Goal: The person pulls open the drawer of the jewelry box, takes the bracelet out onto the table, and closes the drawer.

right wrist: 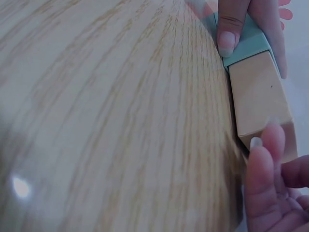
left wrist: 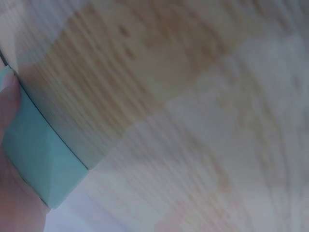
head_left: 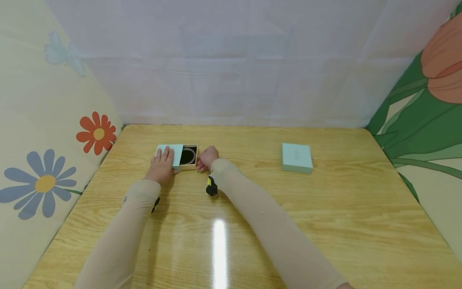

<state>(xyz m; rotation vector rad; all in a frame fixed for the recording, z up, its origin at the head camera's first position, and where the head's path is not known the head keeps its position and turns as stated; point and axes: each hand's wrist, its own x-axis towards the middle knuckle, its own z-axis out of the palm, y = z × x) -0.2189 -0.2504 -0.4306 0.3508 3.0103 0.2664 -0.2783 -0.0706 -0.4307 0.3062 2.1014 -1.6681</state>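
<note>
Teal sleeve (head_left: 177, 152) lies under left hand (head_left: 161, 167), fingers spread; right hand (head_left: 208, 157) curls at tray (right wrist: 258, 92), pinch unclear; a jerk could spill the hoop (head_left: 193, 151).

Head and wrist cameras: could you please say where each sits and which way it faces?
Head: on the head, facing forward and down over the table; shows left hand, right hand, sleeves.
Left wrist: on that wrist, facing table and open box; left hand partly shows.
Right wrist: on that wrist, facing open box; both hands show.
Head and right wrist share both hands.
</note>
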